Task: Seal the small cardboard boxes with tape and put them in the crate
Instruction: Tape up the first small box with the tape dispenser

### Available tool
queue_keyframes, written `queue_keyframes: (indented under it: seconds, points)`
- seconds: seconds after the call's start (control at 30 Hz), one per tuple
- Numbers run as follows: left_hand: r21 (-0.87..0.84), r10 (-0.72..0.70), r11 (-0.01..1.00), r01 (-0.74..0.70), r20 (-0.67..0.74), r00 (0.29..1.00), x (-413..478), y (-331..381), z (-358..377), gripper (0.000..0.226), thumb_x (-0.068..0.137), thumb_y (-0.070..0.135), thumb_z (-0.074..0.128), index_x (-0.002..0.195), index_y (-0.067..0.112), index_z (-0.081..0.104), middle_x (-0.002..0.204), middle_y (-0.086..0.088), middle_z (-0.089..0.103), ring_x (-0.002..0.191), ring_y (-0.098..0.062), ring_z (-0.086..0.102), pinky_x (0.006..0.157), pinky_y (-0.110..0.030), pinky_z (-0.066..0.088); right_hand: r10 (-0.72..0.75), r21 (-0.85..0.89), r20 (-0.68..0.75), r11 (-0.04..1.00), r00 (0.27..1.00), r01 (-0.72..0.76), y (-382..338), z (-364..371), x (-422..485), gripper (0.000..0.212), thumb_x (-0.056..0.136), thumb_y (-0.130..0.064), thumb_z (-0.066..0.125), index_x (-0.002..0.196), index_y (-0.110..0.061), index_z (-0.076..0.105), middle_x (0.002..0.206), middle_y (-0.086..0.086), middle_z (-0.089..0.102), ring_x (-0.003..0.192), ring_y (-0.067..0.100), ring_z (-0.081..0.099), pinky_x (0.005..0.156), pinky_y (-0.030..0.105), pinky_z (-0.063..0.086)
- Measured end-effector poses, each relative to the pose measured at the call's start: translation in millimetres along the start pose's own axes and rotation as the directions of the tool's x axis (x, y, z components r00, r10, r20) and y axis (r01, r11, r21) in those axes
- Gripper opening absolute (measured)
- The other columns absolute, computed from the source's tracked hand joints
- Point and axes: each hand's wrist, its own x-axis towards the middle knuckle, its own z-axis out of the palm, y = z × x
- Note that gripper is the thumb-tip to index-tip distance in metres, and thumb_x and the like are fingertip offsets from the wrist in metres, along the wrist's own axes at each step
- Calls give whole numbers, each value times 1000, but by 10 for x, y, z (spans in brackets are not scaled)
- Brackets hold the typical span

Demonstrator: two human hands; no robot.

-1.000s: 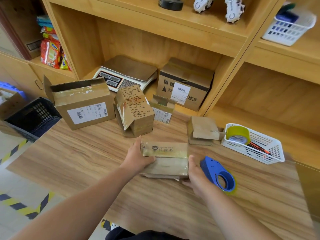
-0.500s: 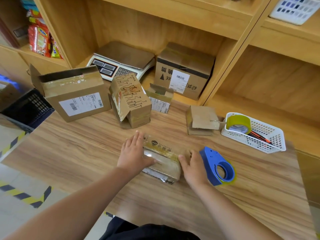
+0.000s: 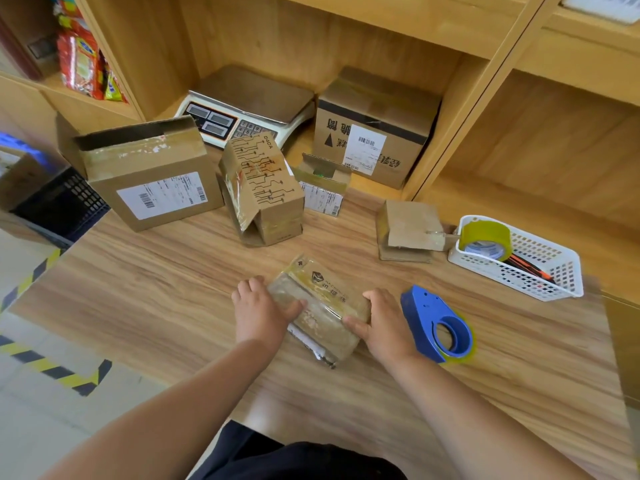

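A small flat cardboard box (image 3: 320, 306), shiny with tape, lies slantwise on the wooden table (image 3: 156, 289). My left hand (image 3: 259, 311) grips its left end, thumb on top. My right hand (image 3: 382, 322) grips its right end, thumb pressed on the near face. A blue tape dispenser (image 3: 438, 329) lies just right of my right hand. Several other small boxes stand behind: a printed one (image 3: 266, 188), a tiny open one (image 3: 323, 187), a flat one (image 3: 408, 230). The dark crate (image 3: 64, 206) sits off the table's left edge.
A larger open box (image 3: 152, 174) stands at the back left. A scale (image 3: 242, 110) and a labelled box (image 3: 375, 129) sit in the shelf. A white basket (image 3: 540, 268) with a yellow tape roll (image 3: 485, 237) is at the right.
The small box has been turned between my hands from square to slantwise and laid down on the table. Both hands stayed on its ends. The camera tilted down.
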Motion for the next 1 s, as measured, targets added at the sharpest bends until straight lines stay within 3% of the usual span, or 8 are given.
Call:
queue_keyframes:
  seconds: [0.1, 0.2, 0.27, 0.33, 0.43, 0.6, 0.83, 1.0]
  points:
    - [-196, 66, 979, -54, 54, 996, 47, 64, -1, 95, 75, 39, 77, 146, 6, 24, 140, -9, 35, 131, -23, 33, 108, -30, 29, 63, 7, 77, 998, 995, -64, -37, 22, -126, 69, 69, -65, 70, 110, -17, 43, 110, -3, 48, 99, 16, 50, 74, 28, 38]
    - [-336, 224, 931, -142, 221, 949, 12, 97, 21, 115, 68, 32, 84, 152, 15, 6, 151, -1, 24, 139, -16, 27, 109, -28, 28, 66, 41, 199, 996, 978, -76, -80, 78, -246, 109, 63, -69, 71, 143, -14, 19, 140, 2, 37, 121, 20, 47, 88, 32, 43]
    - [-317, 319, 922, -221, 305, 897, -32, 51, 30, 128, 65, 35, 86, 152, 19, -6, 159, 4, 6, 144, -9, 11, 114, -28, 18, 38, 9, 224, 999, 974, -41, -91, 89, -266, 130, 63, -70, 69, 150, -18, -12, 154, 2, 13, 137, 21, 30, 102, 35, 38]
    - [-269, 384, 915, -301, 354, 852, -56, -36, 55, 136, 62, 42, 86, 150, 20, -15, 159, 7, -13, 140, -1, -6, 117, -28, 9, -20, -25, 230, 999, 973, 26, -77, 61, -222, 138, 62, -72, 69, 146, -19, -27, 158, -2, -9, 145, 17, 5, 115, 35, 21]
    - [-239, 427, 903, -358, 392, 815, -73, -118, 92, 144, 57, 52, 85, 146, 21, -24, 155, 7, -26, 137, -1, -18, 119, -31, 4, -143, -66, 291, 983, 946, 169, -66, -49, -103, 141, 61, -72, 70, 142, -21, -34, 153, -6, -32, 142, 10, -21, 114, 28, -6]
    - [-251, 432, 900, -357, 405, 806, -86, -76, 120, 147, 48, 75, 71, 133, 23, -37, 146, 6, -38, 137, -7, -30, 117, -25, -6, -264, -253, 374, 893, 889, 371, -94, -142, 177, 144, 58, -82, 61, 137, -17, -41, 141, -2, -51, 131, 11, -44, 114, 33, -18]
    - [-262, 397, 914, -308, 434, 808, -96, -31, 212, 149, 46, 80, 66, 133, 21, -40, 142, 6, -48, 130, -4, -38, 114, -23, -7, -267, -321, 446, 843, 854, 431, -108, -64, 352, 142, 59, -81, 59, 137, -18, -40, 139, -2, -53, 131, 13, -45, 115, 35, -16]
    - [-261, 412, 909, -325, 443, 797, -65, -39, 211, 151, 32, 95, 51, 132, 23, -38, 142, 3, -47, 134, -10, -36, 117, -27, -3, -284, -285, 394, 866, 874, 410, -153, -39, 433, 141, 57, -75, 70, 146, -19, -25, 154, -5, -24, 142, 17, -21, 116, 35, -6]
